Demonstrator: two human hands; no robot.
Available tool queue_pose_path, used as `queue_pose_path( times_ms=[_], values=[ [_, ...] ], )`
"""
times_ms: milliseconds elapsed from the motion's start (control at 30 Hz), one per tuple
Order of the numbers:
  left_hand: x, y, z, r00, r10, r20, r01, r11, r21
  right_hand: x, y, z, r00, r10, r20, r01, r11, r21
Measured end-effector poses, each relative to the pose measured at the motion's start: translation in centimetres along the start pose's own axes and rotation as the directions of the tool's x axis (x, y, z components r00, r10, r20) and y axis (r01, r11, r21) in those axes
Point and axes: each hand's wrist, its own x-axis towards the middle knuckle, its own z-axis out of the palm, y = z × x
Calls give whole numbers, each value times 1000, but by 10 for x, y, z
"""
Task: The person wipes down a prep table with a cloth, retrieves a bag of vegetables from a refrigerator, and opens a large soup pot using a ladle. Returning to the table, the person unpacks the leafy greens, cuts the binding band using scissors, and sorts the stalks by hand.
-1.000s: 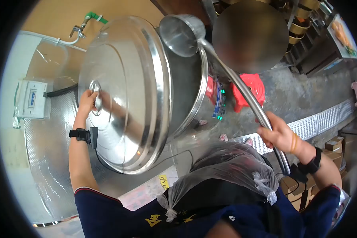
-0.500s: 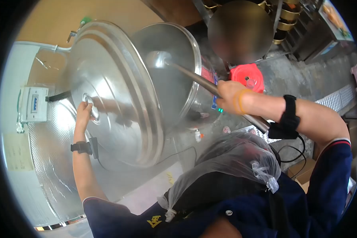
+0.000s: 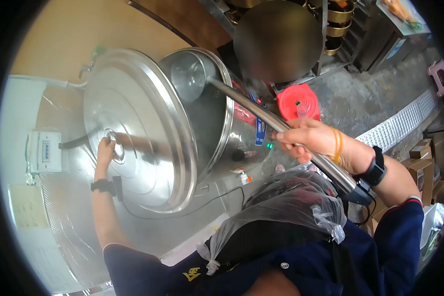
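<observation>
wearing clear, knotted plastic sheeting (image 3: pixel 281 202) at the waist. grasping a long-handled, silvery steel ladle (image 3: pixel 261 114) by its shaft in right hand (image 3: pixel 312 139). gripping a broad, round, polished steel lid (image 3: pixel 145 101) by its centre handle in left hand (image 3: pixel 105 150), tilted steeply beside a deep, cylindrical steel pot (image 3: pixel 236 142) and hiding part of its mouth. holding ladle's bowl at that mouth; cannot make out contents through haze. beyond, spotting a red plastic stool (image 3: pixel 287 101), near a blurred-out disc (image 3: pixel 277 40).
</observation>
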Motion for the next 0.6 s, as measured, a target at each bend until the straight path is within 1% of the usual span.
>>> queue_pose_path(
  times_ms=[33,67,100,133,200,267,300,333,400,467,500,533,567,600],
  values=[
    [3,2,2,1000,4,-4,-4,1000,-2,-6,1,-1,999,14,-31,-11,995,102],
    [6,4,4,1000,-2,24,1,999,32,-11,-1,-2,999,10,-31,-7,995,103],
    [7,8,5,999,-8,50,5,998,64,-16,-3,-3,999,-27,-29,30,996,85],
    [7,11,7,999,-4,46,1,998,60,-19,-5,-5,998,-64,-28,66,996,65],
    [7,17,9,999,30,31,-33,993,111,-22,-9,-8,997,-70,-19,70,997,41],
    [7,21,8,998,54,37,-59,988,140,-23,-17,-7,999,-41,-29,45,987,156],
    [6,22,7,996,79,47,-86,981,172,-21,-18,-8,999,-40,-21,43,987,152],
    [5,23,6,996,74,43,-80,982,174,-19,-19,-8,999,-43,-22,46,986,158],
    [1,31,5,993,111,51,-121,956,267,-19,-21,-7,999,-42,-16,44,986,161],
    [-5,41,7,993,116,36,-121,947,299,-20,-22,-3,998,-36,-46,44,982,186],
    [-4,46,8,993,109,41,-116,914,389,-19,-21,-3,999,-32,-40,39,982,184],
    [-6,50,9,993,104,46,-114,874,473,-20,-20,-3,1000,-23,-6,23,972,232],
    [-10,53,12,986,163,20,-151,853,500,-22,-20,-3,1000,-15,25,7,960,281],
    [-12,55,13,987,161,25,-152,854,497,-24,-20,-2,1000,-11,21,4,960,281]
  ],
)
